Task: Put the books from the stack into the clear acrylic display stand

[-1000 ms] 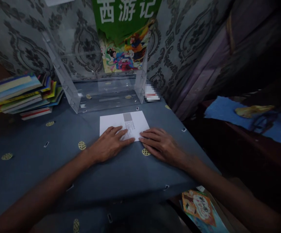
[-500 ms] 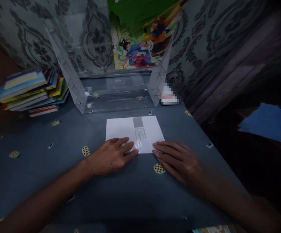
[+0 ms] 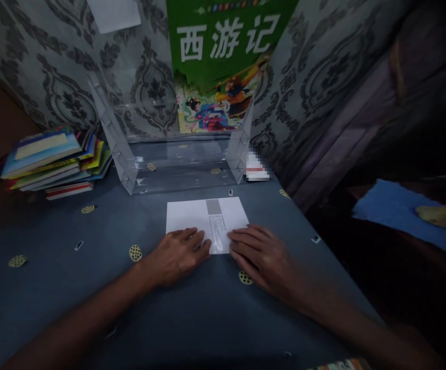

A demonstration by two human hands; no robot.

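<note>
A white sheet or thin booklet (image 3: 188, 213) lies flat on the table, with a grey square and small printed text near its middle. I cannot tell whether it has several pages. My left hand (image 3: 182, 254) rests over its lower left part, palm down, fingers laid out flat. On the lower right corner lies my right hand (image 3: 259, 254), its fingers stretched and slightly bent across the edge. Neither hand grips anything. Both hands cover parts of the sheet's near edge.
Behind the sheet stands a clear plastic rack (image 3: 120, 154) with a green picture book (image 3: 223, 67) upright in it. To the left is a stack of books (image 3: 49, 162). A blue cloth (image 3: 385, 210) shows beyond the table's right edge. Another printed item (image 3: 340, 365) appears at the bottom.
The head view has tilted up, so more of the green book shows. My right hand has shifted slightly inward over the sheet. The left hand stays on it.
</note>
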